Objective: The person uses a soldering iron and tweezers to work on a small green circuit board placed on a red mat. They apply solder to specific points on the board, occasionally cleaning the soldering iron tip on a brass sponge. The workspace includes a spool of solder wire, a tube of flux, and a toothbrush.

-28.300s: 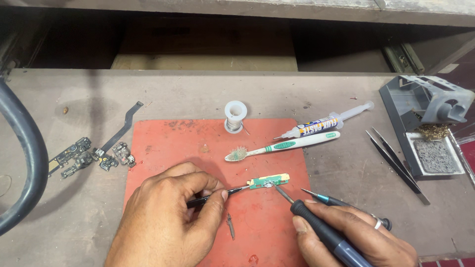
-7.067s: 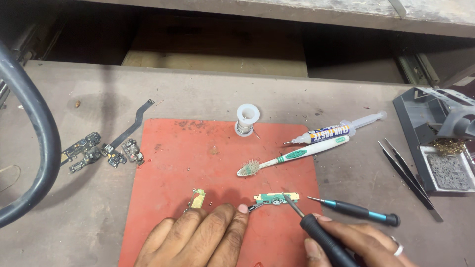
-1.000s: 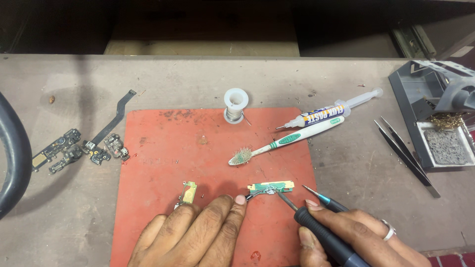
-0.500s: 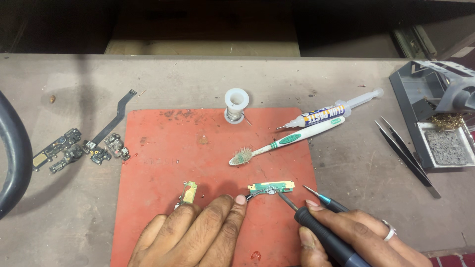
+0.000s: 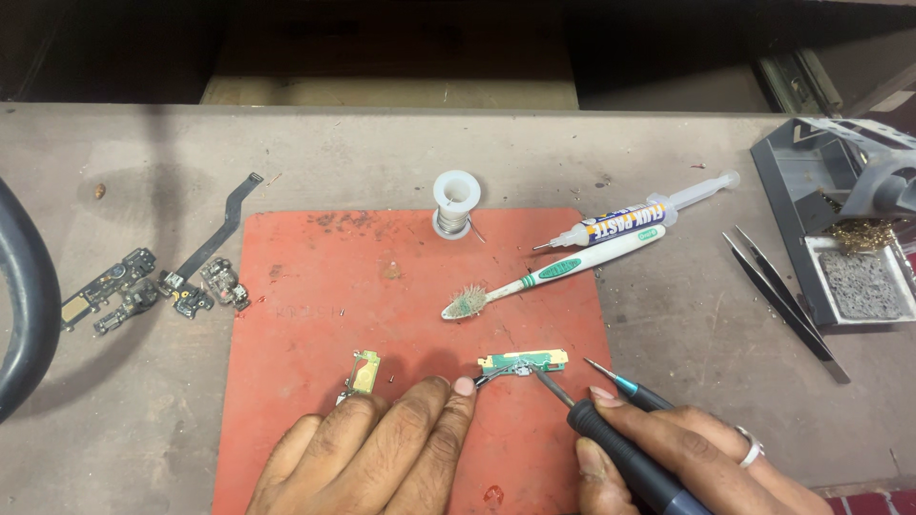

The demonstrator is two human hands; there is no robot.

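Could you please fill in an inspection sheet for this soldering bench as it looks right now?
Surface: grey worktop, scuffed, with a red mat in the middle.
Job's things: small green circuit board on the mat, soldering iron with its tip on it.
Clutter: second small board, toothbrush, syringe, solder spool, tweezers, phone parts, screwdriver.
Grippers: left hand flat on the mat, fingertip at the board's left end; right hand grips the iron.
Cables: thick black cable at the left edge.
Surroundings: iron stand with brass wool on the right; open drawer behind.
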